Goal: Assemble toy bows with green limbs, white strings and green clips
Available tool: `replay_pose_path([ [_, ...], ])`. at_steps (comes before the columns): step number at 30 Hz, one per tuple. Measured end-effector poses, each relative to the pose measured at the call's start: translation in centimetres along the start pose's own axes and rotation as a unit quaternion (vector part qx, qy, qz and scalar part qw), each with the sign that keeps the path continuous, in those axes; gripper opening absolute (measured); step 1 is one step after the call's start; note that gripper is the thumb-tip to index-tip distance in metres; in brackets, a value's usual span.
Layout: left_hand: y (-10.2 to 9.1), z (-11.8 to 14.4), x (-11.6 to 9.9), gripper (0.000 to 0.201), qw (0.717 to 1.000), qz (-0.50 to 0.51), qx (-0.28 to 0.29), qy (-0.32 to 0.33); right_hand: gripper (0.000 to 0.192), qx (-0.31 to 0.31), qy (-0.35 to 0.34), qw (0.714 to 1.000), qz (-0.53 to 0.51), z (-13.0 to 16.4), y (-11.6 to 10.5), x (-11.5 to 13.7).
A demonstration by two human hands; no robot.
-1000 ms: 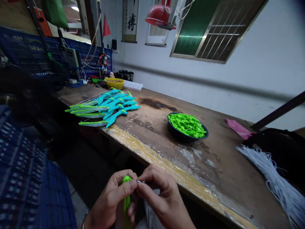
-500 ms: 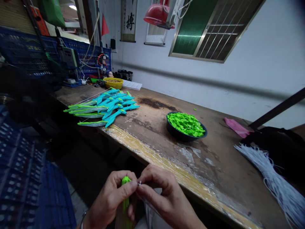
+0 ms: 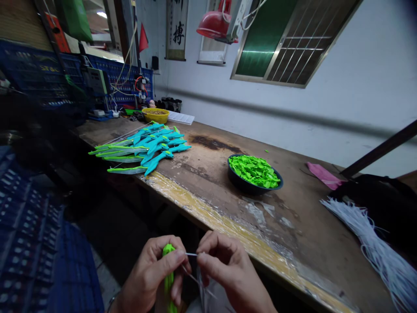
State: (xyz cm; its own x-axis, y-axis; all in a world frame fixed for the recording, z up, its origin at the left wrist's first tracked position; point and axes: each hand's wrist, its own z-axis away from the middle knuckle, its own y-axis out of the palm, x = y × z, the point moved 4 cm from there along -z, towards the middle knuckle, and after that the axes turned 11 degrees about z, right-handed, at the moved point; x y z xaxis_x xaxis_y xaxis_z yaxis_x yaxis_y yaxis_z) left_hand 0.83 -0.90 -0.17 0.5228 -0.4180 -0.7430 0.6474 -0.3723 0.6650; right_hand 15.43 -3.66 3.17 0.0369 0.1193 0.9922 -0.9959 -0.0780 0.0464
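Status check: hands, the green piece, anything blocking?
Left hand gripping green plastic piece. Right hand pinching thin white string at its tip. Nothing between the hands; workbench edge just beyond.

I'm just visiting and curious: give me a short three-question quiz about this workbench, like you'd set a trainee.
1. True or false: the dark bowl on the workbench holds bright green pieces.
2. Which hand grips the green part? A) left hand B) right hand C) neither
3. Fill in: the white cords lie at the ____ end of the bench as the camera sees it.

Key
1. True.
2. A: the left hand grips it, while the right hand pinches a thin white string stretched from its tip.
3. Right; the pile of teal and green toys lies towards the left.
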Motion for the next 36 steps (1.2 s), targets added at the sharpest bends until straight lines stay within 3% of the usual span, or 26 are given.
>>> replay_pose_path([
  [5,0.1,0.2,0.0,0.035,1.000,-0.011,0.000,0.000,0.039,0.036,0.004,0.999,0.014,0.0,-0.4,-0.3],
  [10,0.4,0.0,-0.1,0.035,1.000,-0.019,0.004,-0.002,0.030,0.038,-0.055,0.986,0.152,0.3,-0.4,1.6],
  [12,0.5,0.0,-0.2,0.035,1.000,-0.021,0.006,0.000,0.025,0.021,-0.122,0.962,0.244,0.6,-0.3,2.5],
  [16,0.5,0.0,-0.1,0.034,1.000,-0.022,0.011,0.001,0.020,-0.018,-0.270,0.884,0.381,1.3,-0.1,3.0],
  [18,0.5,0.1,0.0,0.034,1.000,-0.011,0.007,0.002,0.018,-0.059,-0.302,0.850,0.429,1.5,-0.2,2.9],
  [20,0.5,0.1,-0.1,0.035,1.000,-0.002,0.001,0.005,0.017,-0.094,-0.312,0.832,0.448,1.5,-0.4,2.8],
  [23,0.6,0.1,-0.2,0.035,1.000,0.000,0.003,0.007,0.019,-0.093,-0.310,0.847,0.421,1.5,-0.2,2.8],
  [30,0.2,0.0,0.1,0.036,1.000,0.000,0.008,0.002,0.013,-0.027,-0.291,0.883,0.366,0.9,0.7,2.9],
  [33,0.2,-0.1,0.3,0.037,1.000,-0.006,0.008,0.002,0.012,-0.003,-0.317,0.866,0.388,0.8,0.9,2.7],
  [36,0.1,-0.1,0.1,0.039,1.000,-0.026,-0.008,0.004,0.015,-0.016,-0.342,0.823,0.453,0.8,0.4,2.2],
])
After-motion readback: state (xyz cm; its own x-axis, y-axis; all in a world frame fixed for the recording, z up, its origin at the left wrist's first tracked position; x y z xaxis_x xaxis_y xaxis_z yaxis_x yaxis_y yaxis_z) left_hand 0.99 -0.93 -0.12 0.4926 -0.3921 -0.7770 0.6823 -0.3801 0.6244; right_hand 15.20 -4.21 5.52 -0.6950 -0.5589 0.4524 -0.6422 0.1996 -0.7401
